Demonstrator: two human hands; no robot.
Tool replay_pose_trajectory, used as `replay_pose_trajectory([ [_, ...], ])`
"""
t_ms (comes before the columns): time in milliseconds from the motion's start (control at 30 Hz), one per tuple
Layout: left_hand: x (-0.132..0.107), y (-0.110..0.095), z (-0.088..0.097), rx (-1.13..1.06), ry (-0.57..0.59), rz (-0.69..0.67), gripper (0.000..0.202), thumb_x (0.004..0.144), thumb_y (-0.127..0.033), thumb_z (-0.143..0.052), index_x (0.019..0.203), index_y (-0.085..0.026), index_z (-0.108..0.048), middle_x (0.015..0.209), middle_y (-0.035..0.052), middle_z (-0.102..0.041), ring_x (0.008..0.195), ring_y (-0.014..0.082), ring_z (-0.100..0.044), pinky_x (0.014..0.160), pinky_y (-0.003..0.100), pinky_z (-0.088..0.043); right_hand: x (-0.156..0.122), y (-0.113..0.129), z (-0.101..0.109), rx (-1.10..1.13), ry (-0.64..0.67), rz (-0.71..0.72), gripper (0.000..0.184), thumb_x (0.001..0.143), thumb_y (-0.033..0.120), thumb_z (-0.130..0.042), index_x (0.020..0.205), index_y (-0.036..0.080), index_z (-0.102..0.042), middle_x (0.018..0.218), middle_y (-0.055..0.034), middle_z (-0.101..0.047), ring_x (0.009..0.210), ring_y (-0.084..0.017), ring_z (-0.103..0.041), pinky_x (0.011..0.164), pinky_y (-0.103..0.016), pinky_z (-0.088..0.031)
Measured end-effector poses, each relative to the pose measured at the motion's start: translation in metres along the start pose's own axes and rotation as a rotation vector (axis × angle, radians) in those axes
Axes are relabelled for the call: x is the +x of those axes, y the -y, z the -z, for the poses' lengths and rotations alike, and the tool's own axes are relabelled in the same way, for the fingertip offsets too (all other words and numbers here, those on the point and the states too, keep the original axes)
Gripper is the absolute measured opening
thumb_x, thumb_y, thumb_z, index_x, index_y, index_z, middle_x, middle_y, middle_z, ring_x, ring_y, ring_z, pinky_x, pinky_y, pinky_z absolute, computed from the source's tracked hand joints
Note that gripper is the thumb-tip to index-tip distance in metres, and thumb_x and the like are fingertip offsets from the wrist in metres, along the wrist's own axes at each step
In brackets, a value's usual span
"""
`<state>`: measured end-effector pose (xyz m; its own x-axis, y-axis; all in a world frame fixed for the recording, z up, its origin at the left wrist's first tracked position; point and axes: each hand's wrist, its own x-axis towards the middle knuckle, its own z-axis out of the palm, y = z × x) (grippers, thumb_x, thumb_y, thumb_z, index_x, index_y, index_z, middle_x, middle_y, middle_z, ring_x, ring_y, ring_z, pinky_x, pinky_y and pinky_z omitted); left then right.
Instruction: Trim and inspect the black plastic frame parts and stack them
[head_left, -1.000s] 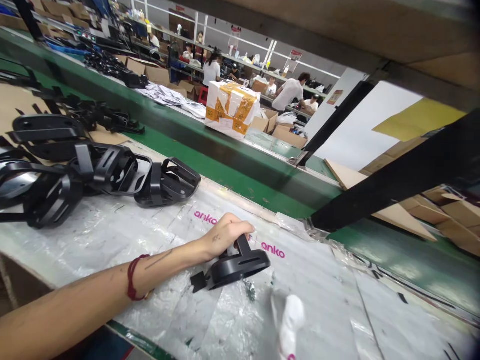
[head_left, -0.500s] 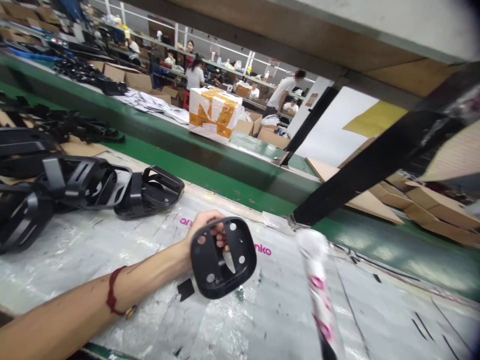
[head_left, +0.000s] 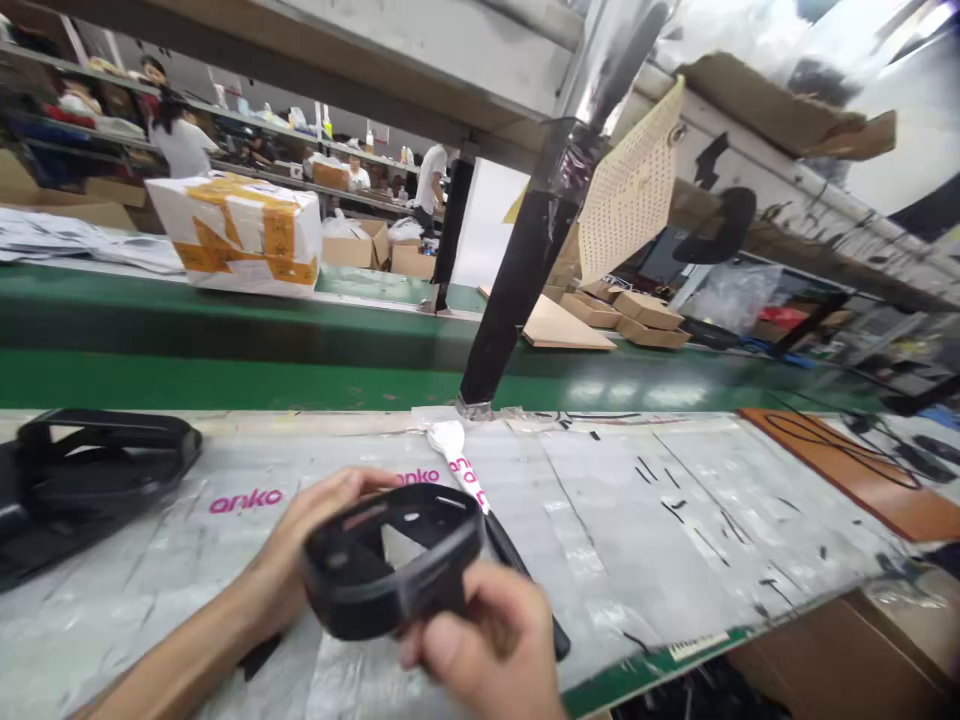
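Note:
A black plastic frame-like part (head_left: 367, 615), hollow with raised walls, is tilted above the table between both hands. My left hand (head_left: 319, 520) is closed around its left and far side, with some fingers hidden behind it. At its near right wall, my right hand (head_left: 491, 635) grips with thumb and fingers. Just beyond the right hand lies a tool with a black handle (head_left: 517, 560) and a white-wrapped head (head_left: 445, 438); its kind is hidden by the wrapping. Similar black parts (head_left: 97, 480) sit at the left.
White plastic sheeting printed "anko" (head_left: 246, 500) covers the table. A dark post (head_left: 510, 290) rises at its back edge, below an overhead shelf. Short black strips (head_left: 645, 470) are scattered to the right, near an orange-brown board (head_left: 847, 470). A taped white box (head_left: 240, 235) stands beyond; people work behind.
My right hand has come into view and taken hold of the black part, which has turned from facing me to lying flatter. The view has swung right.

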<state>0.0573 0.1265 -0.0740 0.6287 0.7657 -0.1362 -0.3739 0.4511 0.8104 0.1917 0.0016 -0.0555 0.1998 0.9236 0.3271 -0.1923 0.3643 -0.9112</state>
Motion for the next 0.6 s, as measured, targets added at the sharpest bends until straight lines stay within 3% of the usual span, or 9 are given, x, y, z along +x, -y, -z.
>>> replay_pose_trajectory([
  [67, -0.002, -0.006, -0.003, 0.063, 0.094, -0.049, 0.056, 0.082, -0.058, -0.061, 0.123, -0.020, -0.059, 0.125, 0.0121, -0.063, 0.121, 0.0298, -0.052, 0.092, 0.035, -0.045, 0.009, 0.003, 0.017, 0.351, 0.037, -0.377, 0.033, 0.078, 0.041, -0.075, 0.062, 0.016, -0.061, 0.046, 0.0012, -0.056, 0.044, -0.014, -0.057, 0.054, -0.027, -0.053],
  [133, -0.009, -0.009, -0.010, 0.183, 0.251, -0.060, 0.080, 0.071, -0.061, -0.072, 0.137, -0.024, -0.045, 0.138, 0.0116, -0.053, 0.133, 0.0319, -0.040, 0.101, 0.039, -0.040, 0.019, -0.002, 0.028, 0.537, 0.095, -0.618, 0.045, 0.078, 0.049, -0.070, 0.052, 0.017, -0.052, 0.037, 0.0056, -0.042, 0.034, -0.010, -0.045, 0.041, -0.024, -0.050],
  [200, -0.019, -0.007, -0.019, 0.365, 0.393, 0.032, 0.097, 0.063, -0.042, -0.083, 0.144, -0.030, -0.031, 0.138, 0.0112, -0.052, 0.127, 0.0324, -0.048, 0.097, 0.040, -0.045, 0.026, -0.012, 0.033, 0.604, 0.098, -0.730, 0.047, 0.081, 0.052, -0.065, 0.051, 0.019, -0.049, 0.036, 0.0070, -0.040, 0.034, -0.009, -0.040, 0.037, -0.022, -0.049],
  [267, -0.026, -0.006, -0.028, 0.543, 0.435, 0.133, 0.099, 0.066, -0.023, -0.079, 0.145, -0.033, -0.021, 0.130, 0.0098, -0.057, 0.111, 0.0294, -0.060, 0.088, 0.040, -0.051, 0.029, -0.021, 0.033, 0.669, 0.117, -0.800, 0.051, 0.083, 0.055, -0.061, 0.048, 0.020, -0.048, 0.034, 0.0068, -0.039, 0.033, -0.009, -0.039, 0.035, -0.022, -0.049],
  [367, -0.031, -0.006, -0.032, 0.692, 0.357, 0.090, 0.084, 0.071, -0.024, -0.069, 0.142, -0.027, -0.025, 0.122, 0.0096, -0.061, 0.110, 0.0298, -0.060, 0.092, 0.041, -0.049, 0.026, -0.031, 0.032, 0.780, 0.260, -0.836, 0.072, 0.086, 0.074, -0.038, 0.040, 0.020, -0.046, 0.030, 0.0034, -0.037, 0.030, -0.011, -0.042, 0.034, -0.023, -0.049],
  [433, -0.031, -0.007, -0.026, 0.723, 0.355, 0.028, 0.080, 0.069, -0.026, -0.068, 0.139, -0.025, -0.030, 0.125, 0.0100, -0.059, 0.119, 0.0324, -0.054, 0.098, 0.043, -0.046, 0.024, -0.034, 0.032, 0.864, 0.421, -0.818, 0.081, 0.081, 0.085, -0.024, 0.032, 0.022, -0.037, 0.025, 0.0033, -0.030, 0.024, -0.010, -0.037, 0.031, -0.022, -0.044],
  [467, -0.030, -0.007, -0.023, 0.748, 0.382, 0.007, 0.080, 0.067, -0.025, -0.069, 0.138, -0.026, -0.031, 0.129, 0.0097, -0.057, 0.121, 0.0328, -0.052, 0.100, 0.044, -0.045, 0.023, -0.032, 0.032, 0.798, 0.501, -0.783, 0.081, 0.079, 0.087, -0.021, 0.031, 0.023, -0.031, 0.023, 0.0045, -0.023, 0.021, -0.009, -0.030, 0.028, -0.020, -0.039],
  [533, -0.030, -0.009, -0.017, 0.860, 0.420, -0.047, 0.077, 0.064, -0.020, -0.071, 0.133, -0.028, -0.037, 0.137, 0.0085, -0.052, 0.122, 0.0325, -0.052, 0.102, 0.045, -0.044, 0.023, -0.024, 0.030, 0.413, 0.597, -0.654, 0.077, 0.077, 0.088, -0.028, 0.034, 0.024, -0.024, 0.024, 0.0078, -0.016, 0.020, -0.007, -0.020, 0.026, -0.018, -0.029],
  [600, -0.031, -0.011, -0.018, 1.070, 0.423, -0.175, 0.066, 0.066, -0.019, -0.073, 0.124, -0.030, -0.046, 0.147, 0.0076, -0.042, 0.129, 0.0335, -0.046, 0.106, 0.045, -0.042, 0.022, -0.008, 0.025, -0.063, 0.595, -0.471, 0.070, 0.079, 0.081, -0.042, 0.042, 0.022, -0.036, 0.032, 0.0087, -0.029, 0.026, -0.007, -0.028, 0.032, -0.019, -0.034],
])
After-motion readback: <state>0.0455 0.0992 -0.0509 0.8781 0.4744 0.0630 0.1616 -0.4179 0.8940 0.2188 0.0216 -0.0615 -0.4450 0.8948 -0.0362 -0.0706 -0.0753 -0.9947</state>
